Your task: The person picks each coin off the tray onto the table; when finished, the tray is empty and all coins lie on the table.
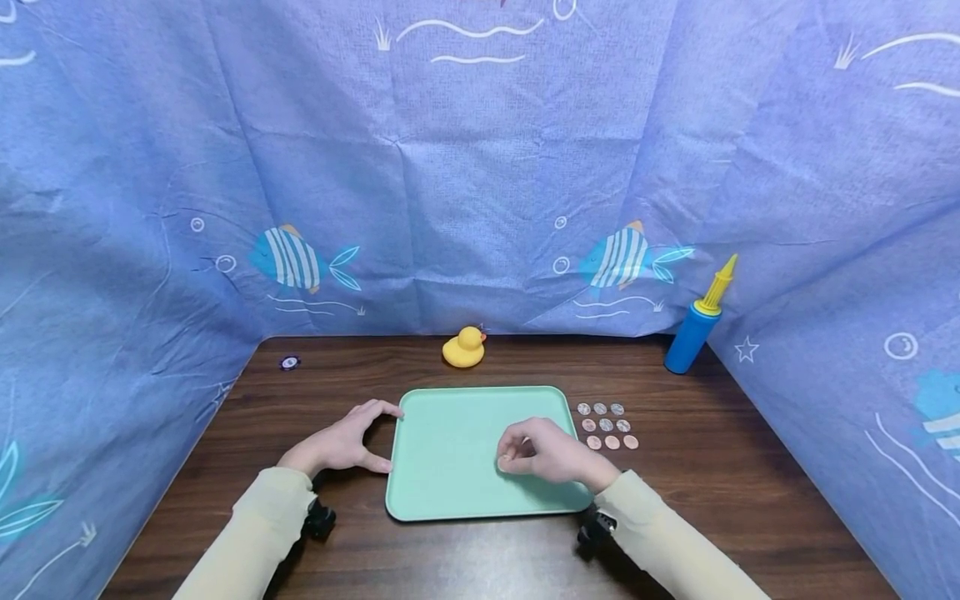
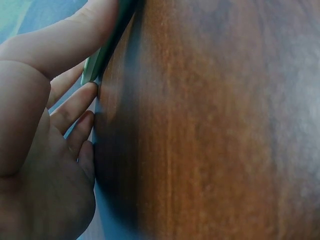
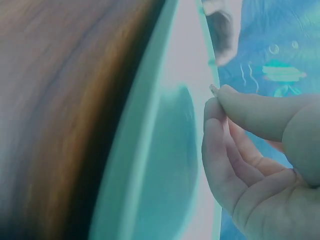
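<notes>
A mint-green tray (image 1: 450,433) lies on the table. At its left edge is my left hand (image 1: 341,442), thumb and index finger spread apart with their tips right at the rim. In the left wrist view the other fingers of the left hand (image 2: 55,130) are relaxed beside the tray's side (image 2: 92,67). Over the tray's right half, my right hand (image 1: 543,454) pinches a coin (image 3: 214,90) between thumb and index finger, only its thin edge showing. To the right of the tray, coins (image 1: 606,425) lie in three rows, some silver, some copper.
A yellow rubber duck (image 1: 463,348) sits behind the tray. At the back right stands a blue hand pump (image 1: 690,337) with a yellow nozzle. A dark poker chip (image 1: 289,362) lies at the back left. Blue fish-print cloth (image 1: 480,183) hangs around the wooden table (image 1: 480,558).
</notes>
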